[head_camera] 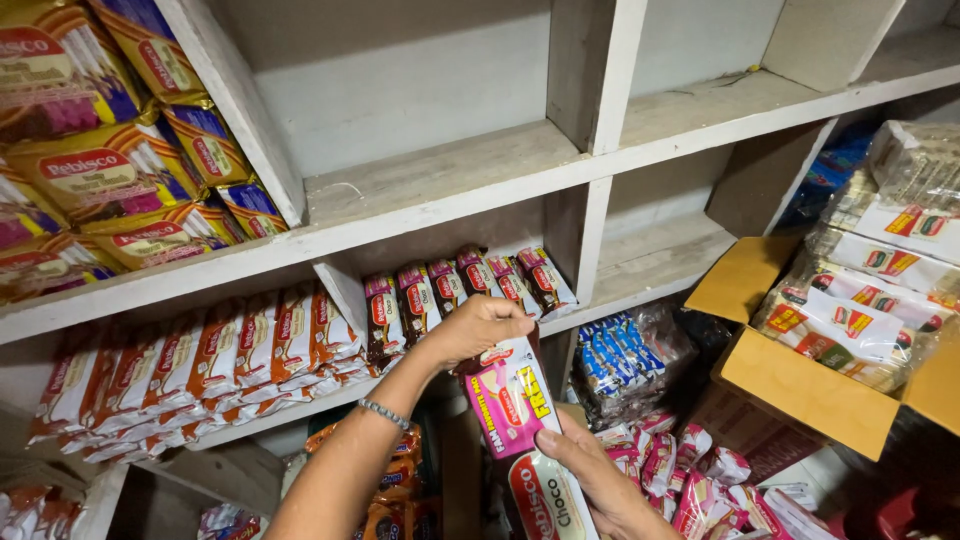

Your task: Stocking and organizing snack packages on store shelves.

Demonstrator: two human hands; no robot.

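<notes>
Both hands, left hand [478,326] and right hand [600,478], gripping pink-and-brown biscuit pack [520,420] before white shelf [440,210].

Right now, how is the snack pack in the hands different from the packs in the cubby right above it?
The pink pack is held by the left hand at its top and the right hand below; the brown packs sit on the shelf, touched by no hand. The pink pack is alone; the brown packs stand in a row, leaning. Its wrapper is mostly pink and white; theirs are mostly brown. Both carry red oval labels.
</notes>
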